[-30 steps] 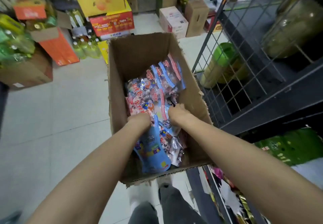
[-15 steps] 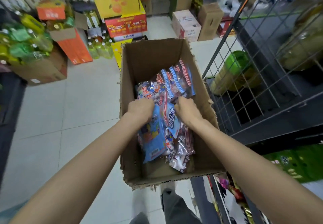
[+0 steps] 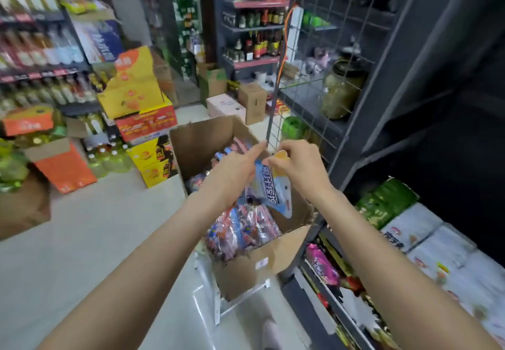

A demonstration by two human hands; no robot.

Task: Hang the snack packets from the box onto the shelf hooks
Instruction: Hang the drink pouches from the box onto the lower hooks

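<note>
Whereas both hands earlier dug in the brown cardboard box (image 3: 246, 270), the right hand (image 3: 296, 168) and left hand (image 3: 232, 175) now pinch a lifted pale-blue printed snack packet (image 3: 270, 191), ready for hanging.

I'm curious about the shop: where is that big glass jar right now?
In the head view, the glass jar stands upper right on a dark shelf behind the wire grid panel, above the cardboard box.

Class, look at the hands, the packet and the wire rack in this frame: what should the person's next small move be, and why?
Probably lift the blue-and-white packet up and right toward the wire grid rack. Both the left hand and right hand grip it near its top, and it hangs over the cardboard box, already clear of the other packets. No hook can be made out, so the exact target is uncertain.
</note>
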